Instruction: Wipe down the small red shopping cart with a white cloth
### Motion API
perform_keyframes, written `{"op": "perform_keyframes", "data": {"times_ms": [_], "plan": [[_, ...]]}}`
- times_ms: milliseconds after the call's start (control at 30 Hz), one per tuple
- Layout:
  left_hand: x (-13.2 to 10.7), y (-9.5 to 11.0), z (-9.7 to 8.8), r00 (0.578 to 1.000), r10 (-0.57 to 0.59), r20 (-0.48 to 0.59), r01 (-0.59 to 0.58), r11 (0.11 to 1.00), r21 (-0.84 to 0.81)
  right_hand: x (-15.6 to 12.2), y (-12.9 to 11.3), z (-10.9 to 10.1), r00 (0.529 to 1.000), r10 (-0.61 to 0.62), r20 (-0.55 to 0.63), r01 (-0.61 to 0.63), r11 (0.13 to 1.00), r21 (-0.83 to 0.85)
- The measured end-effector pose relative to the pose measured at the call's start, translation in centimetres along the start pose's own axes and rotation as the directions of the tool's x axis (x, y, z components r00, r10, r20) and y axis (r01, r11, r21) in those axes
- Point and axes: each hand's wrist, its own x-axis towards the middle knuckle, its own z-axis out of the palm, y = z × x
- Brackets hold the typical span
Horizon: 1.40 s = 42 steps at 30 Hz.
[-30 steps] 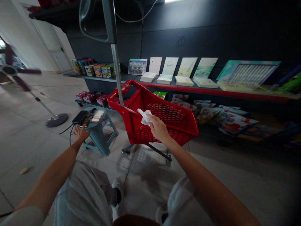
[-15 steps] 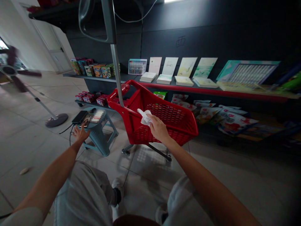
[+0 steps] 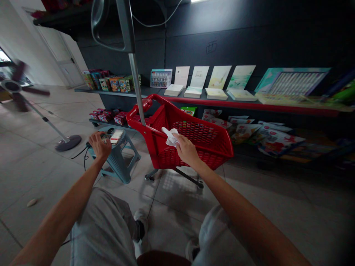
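Note:
My right hand [image 3: 186,149] is closed on a crumpled white cloth [image 3: 169,136] and holds it against the near rim of a red plastic shopping cart [image 3: 213,147]. My left hand [image 3: 99,144] reaches over the near edge of a small blue-grey stool [image 3: 119,159]. Its fingers curl down onto something dark on the stool top, which the hand covers. A phone [image 3: 114,137] lies on the stool beside it. My legs in light trousers show below, seated.
A metal pole [image 3: 136,88] rises just behind the cart's handle. A standing fan [image 3: 16,88] with its round base [image 3: 68,142] is at the left. Dark shelves along the wall carry books [image 3: 216,94], boxes [image 3: 116,84] and snack bags [image 3: 257,133].
My left hand has moved up from the stool's near side onto its top and now covers the dark object there. My right hand stays at the cart rim with the cloth.

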Motion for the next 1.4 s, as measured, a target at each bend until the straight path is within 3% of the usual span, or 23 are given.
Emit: {"op": "perform_keyframes", "data": {"times_ms": [100,233,333,467,667,800,933,1033,1133,1233,1400], "plan": [[-0.4,6.6,-0.5,0.967,0.247,-0.062,-0.253,0.955,-0.151,-0.1,0.1,0.1,1.0,-0.006,-0.02,0.005,1.0,-0.007],[-2.8,16.0,-0.1,0.841,0.535,-0.074,-0.532,0.797,-0.287,-0.1,0.1,0.1,1.0,-0.017,-0.023,0.017,1.0,0.004],[-4.2,21.7,1.0,0.743,0.667,0.054,-0.62,0.717,-0.319,-0.1,0.1,-0.1,0.999,-0.028,-0.019,0.029,1.0,0.006],[-4.9,25.7,2.5,0.691,0.691,0.214,-0.625,0.719,-0.306,-0.7,0.6,-1.0,0.999,-0.035,0.021,0.036,0.998,-0.047],[-5.0,26.4,3.1,0.696,0.642,0.323,-0.591,0.767,-0.25,-3.1,3.0,-3.3,0.997,0.027,0.066,-0.018,0.99,-0.14],[-5.0,26.2,3.0,0.688,0.647,0.329,-0.59,0.762,-0.266,-5.5,5.7,-5.6,0.994,0.082,0.075,-0.065,0.976,-0.206],[-5.0,25.7,2.7,0.71,0.637,0.299,-0.573,0.77,-0.28,-8.1,8.9,-8.1,0.982,0.174,0.069,-0.149,0.949,-0.278],[-4.8,25.0,2.5,0.727,0.624,0.285,-0.577,0.781,-0.237,-9.7,10.7,-9.6,0.962,0.267,0.062,-0.235,0.918,-0.32],[-4.5,24.5,2.6,0.714,0.631,0.304,-0.589,0.775,-0.226,-10.7,12.0,-10.5,0.928,0.37,0.047,-0.332,0.876,-0.35],[-4.3,24.6,3.0,0.707,0.635,0.312,-0.587,0.773,-0.243,-11.0,13.2,-10.9,0.898,0.441,0.017,-0.413,0.854,-0.315],[-4.3,25.2,3.4,0.716,0.627,0.307,-0.574,0.779,-0.253,-11.0,15.7,-11.5,0.901,0.434,-0.001,-0.425,0.884,-0.195]]}}
